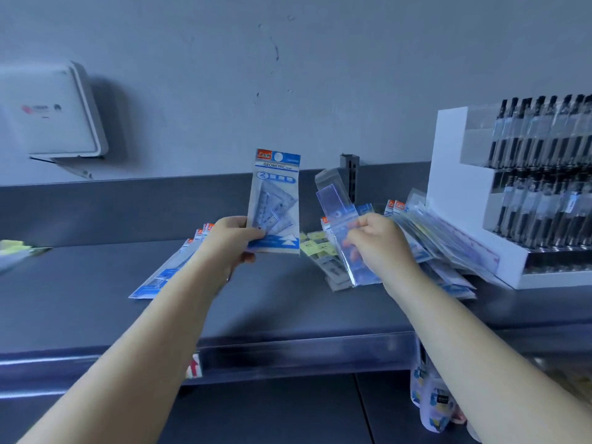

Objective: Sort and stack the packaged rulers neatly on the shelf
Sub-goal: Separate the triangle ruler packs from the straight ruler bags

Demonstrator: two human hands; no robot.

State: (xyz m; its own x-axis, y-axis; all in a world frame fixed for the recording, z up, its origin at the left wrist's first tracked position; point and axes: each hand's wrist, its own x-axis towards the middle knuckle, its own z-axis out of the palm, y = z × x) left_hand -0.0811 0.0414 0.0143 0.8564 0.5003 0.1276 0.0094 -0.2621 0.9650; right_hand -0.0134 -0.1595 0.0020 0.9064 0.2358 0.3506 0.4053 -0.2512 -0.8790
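Observation:
My left hand (231,241) grips the lower part of a blue and white "Geometric" set-square pack (276,193), held upright above the grey shelf (282,302). My right hand (376,240) pinches a clear plastic ruler sleeve (339,206), tilted to the left over a loose heap of ruler packs (448,251). A small stack of blue ruler packs (166,274) lies on the shelf under my left forearm. Packs with yellow labels (315,248) lie between my hands.
A white tiered display box (461,193) of black pens stands at the right end of the shelf, with ruler packs leaning on it. A white wall box (54,113) hangs at the upper left. A dark shelf bracket (350,174) rises behind the heap.

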